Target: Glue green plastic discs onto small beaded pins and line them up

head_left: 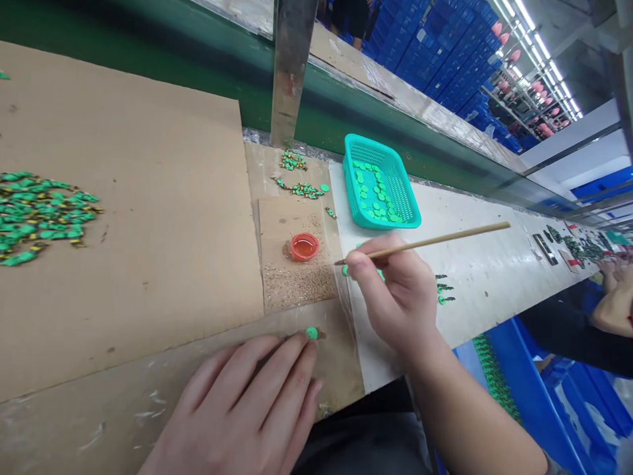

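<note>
Green disc (311,333), at the fingertips of the left hand (242,409), on the near worktop (341,369). Large cardboard sheet (173,198) spreads ahead and to the left of that hand, with a heap of green-and-black pieces (49,218) on it. Teal basket (399,178) stands beyond the right hand (400,303), more green discs (378,191) inside. Brush (459,233) is clamped between thumb and fingers of the right hand, handle running out to the right, dark tip poking out left of the thumb, apart from the disc. Probably light and stiff; best held low near the tip, as it is here. Red cup (304,258) sits just left of the brush tip, not touching, reddish liquid (304,247) inside; likely light and easy to tip, take it by the sides. Disc should be very light, fairly stiff, apt to slide if wet — hold by the edge, face left clear. Left fingers lie together, a fingertip on or against it; can't tell if they pinch it underneath. Looks roundish, bright green, partly covered by the fingers, brownish bit on the side away from the hand — stain or attached piece, unclear.
</note>
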Action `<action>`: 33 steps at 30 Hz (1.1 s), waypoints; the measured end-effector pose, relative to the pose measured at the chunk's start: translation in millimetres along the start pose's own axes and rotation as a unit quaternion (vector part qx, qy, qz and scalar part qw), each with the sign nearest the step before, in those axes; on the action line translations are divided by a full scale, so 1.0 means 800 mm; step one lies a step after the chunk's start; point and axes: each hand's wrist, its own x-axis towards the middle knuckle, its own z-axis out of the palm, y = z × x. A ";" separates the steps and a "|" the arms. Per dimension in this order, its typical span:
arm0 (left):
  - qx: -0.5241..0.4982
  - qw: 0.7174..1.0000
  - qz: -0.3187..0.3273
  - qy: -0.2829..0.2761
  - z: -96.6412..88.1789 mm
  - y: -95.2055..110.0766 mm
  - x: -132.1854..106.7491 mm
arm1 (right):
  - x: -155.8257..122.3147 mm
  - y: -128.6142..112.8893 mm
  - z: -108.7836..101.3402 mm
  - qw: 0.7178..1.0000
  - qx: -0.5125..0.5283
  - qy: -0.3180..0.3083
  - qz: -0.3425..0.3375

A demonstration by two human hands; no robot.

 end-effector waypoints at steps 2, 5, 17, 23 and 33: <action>-0.008 1.000 -0.009 -0.011 -0.002 0.000 -0.005 | -0.027 -0.009 -0.006 0.999 0.019 -0.014 0.049; -0.015 0.999 -0.010 -0.032 -0.006 -0.001 -0.013 | -0.066 -0.018 -0.008 0.996 0.029 -0.024 0.086; -0.024 0.996 -0.024 -0.083 -0.017 0.003 -0.017 | -0.087 -0.022 -0.002 0.994 0.034 -0.100 0.013; -0.020 0.995 -0.022 -0.092 -0.019 0.002 -0.018 | -0.086 -0.022 -0.002 0.993 0.032 -0.114 0.018; -0.015 0.995 -0.011 -0.099 -0.023 0.002 -0.013 | -0.086 -0.022 -0.003 0.992 0.020 -0.127 0.012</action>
